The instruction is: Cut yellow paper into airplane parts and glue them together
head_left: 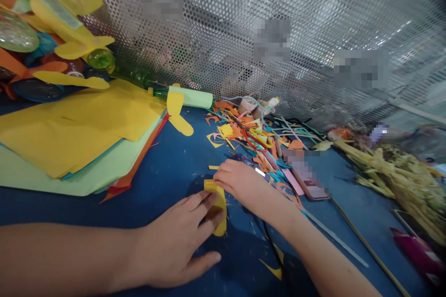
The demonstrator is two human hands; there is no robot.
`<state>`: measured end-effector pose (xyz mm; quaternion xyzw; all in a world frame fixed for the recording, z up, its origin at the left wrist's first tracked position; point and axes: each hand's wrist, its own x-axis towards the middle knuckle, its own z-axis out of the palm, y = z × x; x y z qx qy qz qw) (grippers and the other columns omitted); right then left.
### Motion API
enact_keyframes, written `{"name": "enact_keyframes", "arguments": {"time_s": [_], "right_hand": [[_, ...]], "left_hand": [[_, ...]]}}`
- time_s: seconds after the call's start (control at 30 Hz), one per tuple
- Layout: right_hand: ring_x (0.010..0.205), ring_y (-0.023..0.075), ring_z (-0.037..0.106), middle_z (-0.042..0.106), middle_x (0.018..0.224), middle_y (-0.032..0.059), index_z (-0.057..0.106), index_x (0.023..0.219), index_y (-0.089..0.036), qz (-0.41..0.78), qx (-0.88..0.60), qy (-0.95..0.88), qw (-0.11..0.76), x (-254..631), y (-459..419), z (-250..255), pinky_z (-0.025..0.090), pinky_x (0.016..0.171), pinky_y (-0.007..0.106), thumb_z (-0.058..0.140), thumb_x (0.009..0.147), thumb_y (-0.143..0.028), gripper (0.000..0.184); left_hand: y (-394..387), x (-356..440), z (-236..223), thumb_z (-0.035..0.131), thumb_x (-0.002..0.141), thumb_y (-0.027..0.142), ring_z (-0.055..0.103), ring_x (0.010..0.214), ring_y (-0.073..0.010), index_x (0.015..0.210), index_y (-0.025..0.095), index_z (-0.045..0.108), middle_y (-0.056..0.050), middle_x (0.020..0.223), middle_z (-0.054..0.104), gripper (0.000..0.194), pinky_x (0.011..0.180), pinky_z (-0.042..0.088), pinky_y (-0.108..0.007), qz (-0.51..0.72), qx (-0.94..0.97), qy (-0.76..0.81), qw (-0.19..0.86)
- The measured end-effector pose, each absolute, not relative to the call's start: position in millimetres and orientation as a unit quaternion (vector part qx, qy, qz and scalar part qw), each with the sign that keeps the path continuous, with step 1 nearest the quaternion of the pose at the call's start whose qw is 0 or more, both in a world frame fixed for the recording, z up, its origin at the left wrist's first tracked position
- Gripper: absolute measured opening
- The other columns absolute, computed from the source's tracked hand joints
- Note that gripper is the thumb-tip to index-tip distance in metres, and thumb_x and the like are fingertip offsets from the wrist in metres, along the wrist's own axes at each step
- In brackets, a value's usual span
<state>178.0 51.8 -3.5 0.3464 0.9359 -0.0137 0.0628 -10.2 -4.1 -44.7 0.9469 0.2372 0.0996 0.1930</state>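
Observation:
A yellow paper piece [219,223] with a rounded near end lies on the blue table in front of me. My left hand [177,236] rests over it with its fingers stretched out and thumb apart, the fingertips on the paper. At the paper's far edge, the fingers of my right hand [240,181] are bent and pressed together on its corner; their tips are partly hidden. Just beyond those fingers is a narrow yellow strip [213,167]. Further off, a green bottle wrapped in pale green paper [197,97] carries yellow paper shapes [180,124].
Stacked coloured paper sheets [101,120] lie at left, below decorated bottles [55,18]. Paper scraps [226,131], scissors with red and yellow handles [256,139] and a phone [308,176] are at right. A perforated metal screen [216,51] borders the table's back. A thin stick [365,246] lies right.

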Motion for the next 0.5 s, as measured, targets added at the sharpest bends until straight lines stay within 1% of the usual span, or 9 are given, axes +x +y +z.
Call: {"name": "enact_keyframes", "arguments": {"time_s": [0.4,0.5], "right_hand": [[0.076,0.018,0.052,0.063,0.077,0.006,0.065,0.081,-0.013,-0.014,0.344,0.936,0.071,173.8,50.5,-1.1,0.038,0.069,0.029,0.051,0.086,-0.016,0.016],[0.077,0.0184,0.053,0.063,0.077,0.0061,0.065,0.081,-0.012,-0.022,0.352,0.934,0.056,173.7,49.8,-2.1,0.039,0.071,0.03,0.05,0.086,-0.016,0.016]], "left_hand": [[-4.8,-8.9,-44.2,0.034,0.088,0.048,0.032,0.126,-0.0324,0.13,0.015,0.041,-0.014,0.134,0.042,0.054,0.1,0.033,-0.046,0.121,0.945,0.243,0.185],[-5.0,-9.3,-43.4,0.035,0.088,0.047,0.033,0.125,-0.0324,0.128,0.015,0.044,-0.015,0.132,0.044,0.052,0.1,0.033,-0.046,0.122,0.943,0.245,0.189]]}}
